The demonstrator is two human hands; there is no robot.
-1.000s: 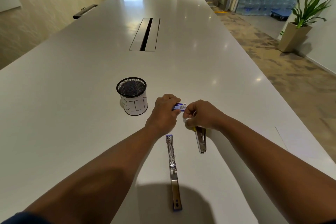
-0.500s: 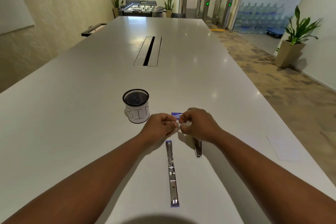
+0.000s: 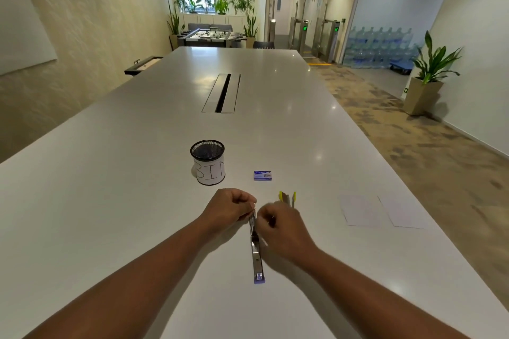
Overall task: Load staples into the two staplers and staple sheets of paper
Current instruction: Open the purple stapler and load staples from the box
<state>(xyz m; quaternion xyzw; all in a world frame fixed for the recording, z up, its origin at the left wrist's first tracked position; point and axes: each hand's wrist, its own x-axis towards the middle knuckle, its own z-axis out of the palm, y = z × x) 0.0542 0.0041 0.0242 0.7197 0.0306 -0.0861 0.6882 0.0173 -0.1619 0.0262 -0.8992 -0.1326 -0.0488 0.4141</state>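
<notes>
**2 hands meet over the opened stapler**

2 hands work close together at the far end of the purple-tipped stapler, which lies folded out flat on the white table, running near to far. The left hand has its fingers curled, thumb and forefinger pinching something small and pale at the stapler's far tip; what it is cannot be told. The right hand is curled too, knuckles up, fingertips just beside the left hand's, blurred, so whether it grips anything cannot be told. Both forearms reach in from the near edge.

Just behind the right hand, a second stapler with yellow trim shows only its far end. Farther off lies a small blue staple box; its printing is too small to read. Left of the box stands a black mesh cup wrapped in white paper with "BIN" handwritten on it. 2 sheets of paper lie flat to the right, well apart from the hands.
</notes>
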